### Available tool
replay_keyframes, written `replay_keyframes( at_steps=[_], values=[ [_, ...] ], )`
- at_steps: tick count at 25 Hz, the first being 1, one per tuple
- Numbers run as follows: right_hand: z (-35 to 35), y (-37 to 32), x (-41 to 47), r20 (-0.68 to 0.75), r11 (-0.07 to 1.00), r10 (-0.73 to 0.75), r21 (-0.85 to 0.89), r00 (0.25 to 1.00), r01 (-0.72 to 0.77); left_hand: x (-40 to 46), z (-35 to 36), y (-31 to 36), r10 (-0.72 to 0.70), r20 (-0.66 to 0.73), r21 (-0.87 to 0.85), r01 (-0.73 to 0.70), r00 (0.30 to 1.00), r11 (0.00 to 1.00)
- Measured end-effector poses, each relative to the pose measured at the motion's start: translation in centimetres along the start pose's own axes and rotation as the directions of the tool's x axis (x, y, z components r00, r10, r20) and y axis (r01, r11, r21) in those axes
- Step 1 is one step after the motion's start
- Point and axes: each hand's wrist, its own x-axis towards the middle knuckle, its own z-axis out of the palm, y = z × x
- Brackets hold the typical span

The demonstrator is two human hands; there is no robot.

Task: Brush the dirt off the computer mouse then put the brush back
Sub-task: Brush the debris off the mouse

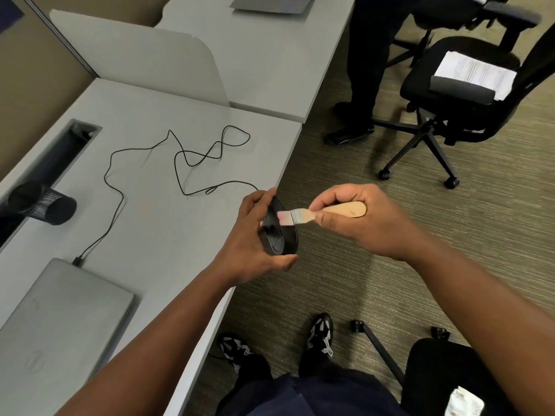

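My left hand (250, 244) grips a black wired computer mouse (280, 235), held on its side just past the right edge of the grey desk (156, 223). Its underside faces my right hand. A small brush (324, 214) with a pale wooden handle and light bristles is held in my right hand (357, 220). The bristle tip touches the upper part of the mouse. A thin black cable (180, 163) runs from the mouse in loops across the desk.
A closed grey laptop (60, 319) lies at the desk's near left, with the cable plugged into it. A dark mesh cup (45, 202) lies on its side at the left. A person's legs (363, 70) and black office chairs (468, 94) are on the right.
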Motion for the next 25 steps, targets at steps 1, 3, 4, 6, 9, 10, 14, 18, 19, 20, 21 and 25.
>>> replay_keyframes(
  at_steps=[1, 3, 4, 6, 9, 10, 14, 18, 19, 20, 21, 25],
  values=[
    [0.0, 0.0, 0.0, 0.022, 1.000, 0.025, 0.006, 0.999, -0.025, 0.0, 0.0, 0.0, -0.002, -0.010, -0.001, 0.002, 1.000, 1.000],
    [-0.5, 0.3, 0.0, 0.047, 0.997, 0.070, 0.038, 0.996, -0.071, 0.0, 0.0, 0.1, -0.011, -0.025, 0.002, 0.011, 1.000, 1.000],
    [-0.7, 0.4, -0.1, 0.032, 0.995, 0.069, 0.063, 0.997, -0.071, 0.1, 0.0, 0.1, -0.019, -0.028, 0.000, 0.019, 0.999, 1.000],
    [-0.7, 0.5, -0.3, -0.020, 0.992, 0.045, 0.120, 0.999, -0.042, 0.1, 0.0, 0.2, -0.031, -0.036, -0.001, 0.031, 0.999, 1.000],
    [0.6, 0.0, -0.5, -0.030, 0.993, -0.004, 0.121, 1.000, 0.007, 0.2, -0.1, 0.6, -0.029, -0.052, 0.012, 0.029, 0.998, 1.000],
    [1.1, -0.1, -0.4, -0.002, 0.995, -0.020, 0.097, 1.000, 0.020, 0.2, -0.1, 0.7, -0.027, -0.053, 0.019, 0.028, 0.998, 0.999],
    [1.8, -0.1, -0.1, 0.083, 0.999, 0.008, -0.053, 0.997, -0.004, 0.4, -0.1, 1.0, -0.018, -0.055, 0.026, 0.019, 0.998, 0.999],
    [0.3, 0.4, 0.0, -0.079, 0.999, 0.035, 0.002, 0.996, -0.035, 0.4, -0.3, 1.1, -0.015, -0.061, 0.008, 0.016, 0.998, 1.000],
    [0.0, 0.7, 0.2, -0.134, 0.999, 0.034, 0.009, 0.990, -0.034, 0.4, -0.2, 1.0, -0.017, -0.055, -0.004, 0.017, 0.998, 1.000],
    [-0.1, 1.0, 0.2, -0.183, 0.999, 0.035, 0.017, 0.983, -0.032, 0.3, -0.1, 0.9, -0.017, -0.049, -0.022, 0.016, 0.999, 1.000],
    [-0.1, 1.2, 0.3, -0.227, 0.999, 0.038, 0.046, 0.973, -0.029, 0.3, 0.0, 0.8, -0.014, -0.044, -0.046, 0.012, 0.999, 0.999],
    [0.7, 1.5, 0.2, -0.217, 0.845, 0.168, 0.534, 0.962, -0.027, 0.3, 0.4, 0.7, -0.023, -0.033, -0.200, 0.016, 0.999, 0.980]
  ],
)
